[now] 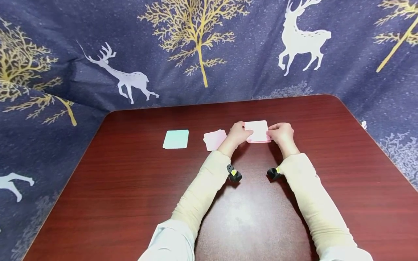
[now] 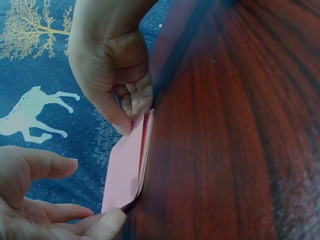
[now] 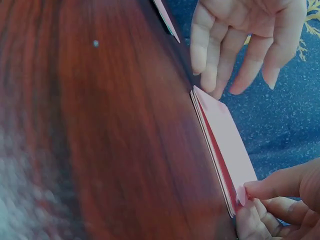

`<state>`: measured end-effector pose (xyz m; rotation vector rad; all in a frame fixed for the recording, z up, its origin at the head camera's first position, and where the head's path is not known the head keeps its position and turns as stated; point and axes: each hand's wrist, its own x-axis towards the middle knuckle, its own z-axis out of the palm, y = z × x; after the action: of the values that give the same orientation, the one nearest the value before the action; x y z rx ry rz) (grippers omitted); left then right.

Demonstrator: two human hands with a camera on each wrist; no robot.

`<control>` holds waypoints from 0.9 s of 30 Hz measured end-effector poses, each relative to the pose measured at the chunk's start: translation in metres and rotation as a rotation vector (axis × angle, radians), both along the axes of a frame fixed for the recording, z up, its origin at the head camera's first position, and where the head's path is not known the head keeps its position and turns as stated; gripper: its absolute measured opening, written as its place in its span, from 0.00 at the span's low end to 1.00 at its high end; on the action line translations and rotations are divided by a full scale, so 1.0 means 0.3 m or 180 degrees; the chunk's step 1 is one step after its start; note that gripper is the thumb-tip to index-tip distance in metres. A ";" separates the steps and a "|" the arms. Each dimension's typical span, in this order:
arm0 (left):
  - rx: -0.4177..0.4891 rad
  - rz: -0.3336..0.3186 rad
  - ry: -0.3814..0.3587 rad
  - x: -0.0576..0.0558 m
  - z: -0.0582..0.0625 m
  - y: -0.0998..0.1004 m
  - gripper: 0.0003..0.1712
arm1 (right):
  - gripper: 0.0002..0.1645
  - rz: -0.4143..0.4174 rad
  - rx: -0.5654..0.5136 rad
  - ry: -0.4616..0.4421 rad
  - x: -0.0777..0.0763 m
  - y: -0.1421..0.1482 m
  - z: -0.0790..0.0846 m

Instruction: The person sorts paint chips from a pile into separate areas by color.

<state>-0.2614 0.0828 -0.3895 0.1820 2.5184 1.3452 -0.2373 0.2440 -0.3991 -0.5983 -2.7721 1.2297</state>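
On the far part of the table, a stack of pink square cards (image 1: 258, 130) with rounded corners lies between the two hands. My right hand (image 1: 283, 135) pinches the top card by its right edge, between thumb and finger. In the right wrist view this top card (image 3: 227, 132) is lifted at that side, with a gap over the cards beneath. At the stack's left side is my left hand (image 1: 239, 133), its fingertips at the edge. The left wrist view shows the left thumb (image 2: 55, 166) raised away from the cards, with the fingers fairly straight.
Left of the hands is a second, uneven pile of pink cards (image 1: 213, 139). Farther left lies a light green stack (image 1: 176, 139). The brown wooden table (image 1: 130, 188) meets a dark blue cloth (image 1: 248, 65) with deer and trees behind it.
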 end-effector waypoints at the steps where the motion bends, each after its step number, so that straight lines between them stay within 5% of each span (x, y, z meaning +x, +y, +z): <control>1: -0.0009 -0.0005 0.0011 0.000 -0.003 -0.002 0.31 | 0.16 0.0005 0.0001 0.0000 -0.001 -0.002 -0.002; 7: 0.0128 -0.0020 -0.0034 -0.002 -0.009 -0.024 0.34 | 0.17 0.0027 0.0072 0.0027 0.004 -0.014 0.007; 12: 0.0291 -0.0079 -0.0052 -0.004 0.032 -0.071 0.33 | 0.17 0.0095 0.0233 0.0186 0.011 -0.016 0.042; 19: -0.0179 -0.0134 0.0110 -0.013 0.133 -0.211 0.28 | 0.19 0.0348 0.0262 0.0260 -0.003 -0.097 0.130; 27: -0.0496 0.0255 0.0128 -0.001 0.126 -0.337 0.26 | 0.20 0.0658 -0.0034 -0.0006 -0.041 -0.271 0.129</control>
<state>-0.2617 -0.0182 -0.3518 0.0774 2.6766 1.1774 -0.2495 0.1628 -0.3603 -0.3192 -2.8906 1.2799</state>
